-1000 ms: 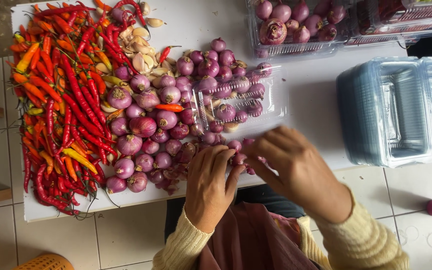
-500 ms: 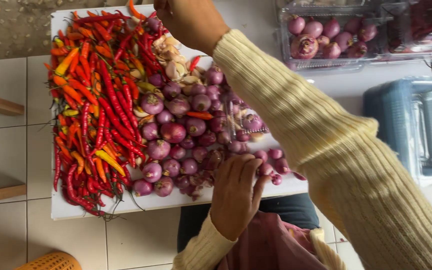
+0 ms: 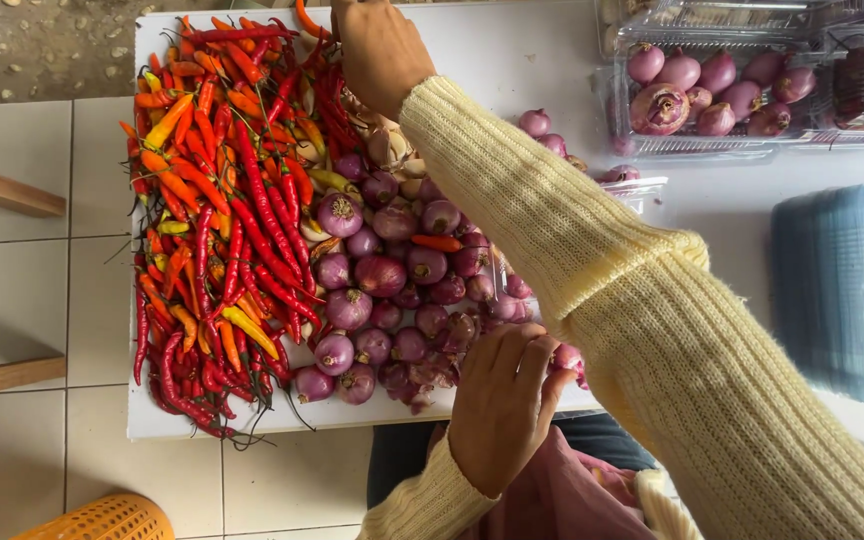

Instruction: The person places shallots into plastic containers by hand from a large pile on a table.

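**Reds, purples and pale yellow**

Chillies point(image 3: 222, 220) are red, orange and yellow, a few green. Shallots point(image 3: 392, 280) are purple-pink with pale streaks. The desk point(image 3: 542, 60) is white. The sleeve point(image 3: 632, 300) is cream-yellow ribbed knit; the stacked trays point(image 3: 842, 290) are clear bluish.

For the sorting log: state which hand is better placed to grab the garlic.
Right. The right hand reaches the far edge beside the garlic; the left hand rests on near-edge shallots.

Two hands, the left hand point(image 3: 500, 405) and the right hand point(image 3: 380, 50), are seen. Nine shallots are counted in one clear tray point(image 3: 697, 145), upper right. The loose shallots point(image 3: 382, 275) and chillies point(image 3: 222, 220) are too heaped to be counted.
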